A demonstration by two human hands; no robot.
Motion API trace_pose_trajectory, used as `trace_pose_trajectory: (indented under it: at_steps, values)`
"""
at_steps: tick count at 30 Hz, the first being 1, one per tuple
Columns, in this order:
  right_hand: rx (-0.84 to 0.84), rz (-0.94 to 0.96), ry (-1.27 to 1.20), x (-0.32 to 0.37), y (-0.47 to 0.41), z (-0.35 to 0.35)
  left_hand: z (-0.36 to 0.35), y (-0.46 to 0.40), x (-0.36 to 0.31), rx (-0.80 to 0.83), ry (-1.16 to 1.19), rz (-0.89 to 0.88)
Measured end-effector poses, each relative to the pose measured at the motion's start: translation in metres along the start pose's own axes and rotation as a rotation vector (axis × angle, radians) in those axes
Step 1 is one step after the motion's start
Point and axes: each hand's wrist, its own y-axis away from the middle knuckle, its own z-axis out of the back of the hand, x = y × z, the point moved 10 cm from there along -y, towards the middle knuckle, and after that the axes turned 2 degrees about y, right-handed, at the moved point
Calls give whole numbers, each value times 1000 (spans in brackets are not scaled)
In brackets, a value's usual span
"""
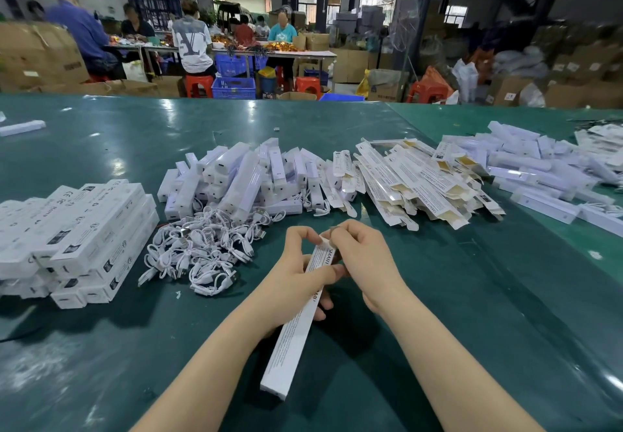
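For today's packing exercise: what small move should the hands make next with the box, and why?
Probably tuck the end flap in: the left hand grips the box while the right hand pinches the flap at its far end, and closed boxes lie stacked nearby.

Bare forearms (215,357), bare left hand (296,275), bare right hand (364,256)

Premises: an industrial packing workshop. Evidence: a broad green tabletop (101,347) carries bulk stock. Stacked white product boxes (77,239) lie left of the fingers (296,234), a heap of white cables (202,249) just beside them, and flat unfolded cartons (421,182) beyond them to the right. Well beyond are seated workers (192,44), cardboard shipping cartons (37,54), blue crates (233,88), red stools (199,85) and a pedestal fan (403,17).
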Motion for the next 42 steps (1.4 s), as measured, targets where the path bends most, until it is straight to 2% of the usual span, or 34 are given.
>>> trace_pose_trajectory:
  at_steps: [7, 11, 15, 19, 24, 28, 32, 37, 42]
  values:
    - [49, -87, -131, -5, 0, -4, 1, 2, 1, -27, 17, 44]
    - [60, 12, -27, 4, 5, -7, 7, 4, 3, -65, 60, 66]
    - [115, 96, -74, 13, 11, -18, 20, 4, 5, -140, 139, 59]
    - [68, 276, 44, 29, 15, -12, 17, 6, 5, -93, 144, 85]
    - [174, 162, -88, 18, 8, -16, 11, 7, 7, -51, 92, 116]
    - [198, 147, -117, 12, 8, -25, 16, 5, 9, -104, 117, 114]
    - [121, 165, -94, 13, 7, -16, 13, 5, 8, -98, 119, 109]
    - [-158, 134, -75, 6, -1, 22, 9, 5, 6, -81, 83, 90]
    - [-78, 119, -18, 5, -3, 20, 10, 10, 3, -68, 1, 45]
